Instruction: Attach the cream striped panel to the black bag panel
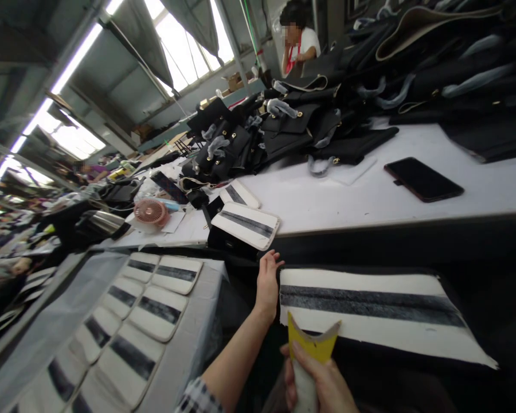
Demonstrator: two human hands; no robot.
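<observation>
My right hand (320,378) is wrapped around the pale handle of a hand tool with a yellow head (316,344); its far edge is hollowed between two pointed corners. Just beyond the tool lies a large cream panel (356,284) with a dark stripe along it and black material around its edges. At the panel's left edge is my left hand (267,287), fingers loosely stretched and nothing visible in them. Whether it touches the panel I cannot tell. Past those fingertips, a smaller striped cream panel (246,223) rests on black material at the table's edge.
Striped cream pieces (157,312) lie in rows on a covered surface at left. The white table (301,201) carries a phone (425,179), a pink fan (151,212) and a heap of black bags (284,129). Behind it is a person (312,43).
</observation>
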